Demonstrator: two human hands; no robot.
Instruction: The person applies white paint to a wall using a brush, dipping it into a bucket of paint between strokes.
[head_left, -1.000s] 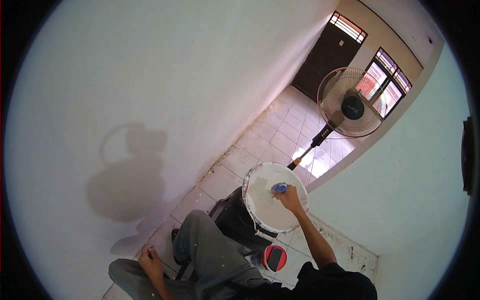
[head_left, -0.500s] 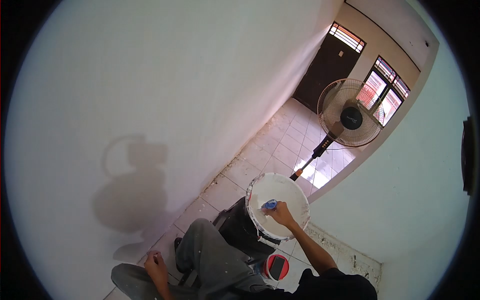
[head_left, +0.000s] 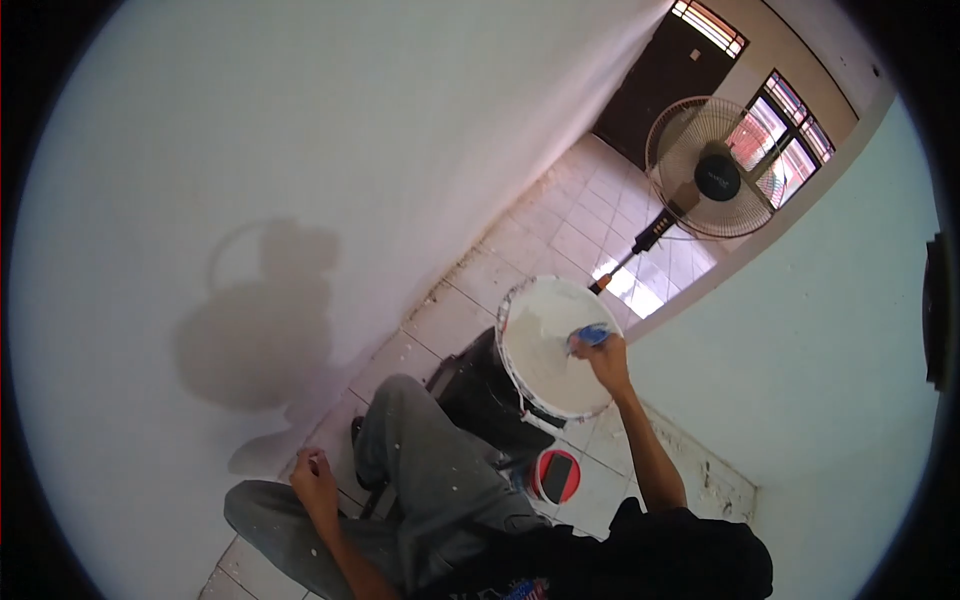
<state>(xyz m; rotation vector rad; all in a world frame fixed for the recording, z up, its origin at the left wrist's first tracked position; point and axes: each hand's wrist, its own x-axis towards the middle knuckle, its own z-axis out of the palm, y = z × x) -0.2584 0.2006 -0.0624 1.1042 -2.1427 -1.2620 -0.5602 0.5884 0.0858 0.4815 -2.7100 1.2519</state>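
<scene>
In the head view my right hand (head_left: 606, 362) is over the mouth of a large white bucket (head_left: 503, 350). Its fingers are closed around a small blue-and-clear object (head_left: 592, 334), whose exact kind I cannot make out. Whitish paint (head_left: 545, 365) fills the inside of the bucket, with a wet, darker patch on the left. My left hand (head_left: 314, 482) lies by my bent knee, near the wall, with its fingers curled together; whether something small is in them cannot be seen.
Under and beside the bucket is a black container (head_left: 478, 385). A small pail with a red rim (head_left: 572, 482) carries a dark flat phone-like object (head_left: 556, 478). Beyond stands a pedestal fan (head_left: 716, 177). Walls rise on both sides of the tiled floor (head_left: 470, 305).
My right hand has moved right across the bucket with the blue-and-clear object, which is now tilted differently. The whole view has shifted, so bucket and fan appear higher. My left hand stays by my knee.
</scene>
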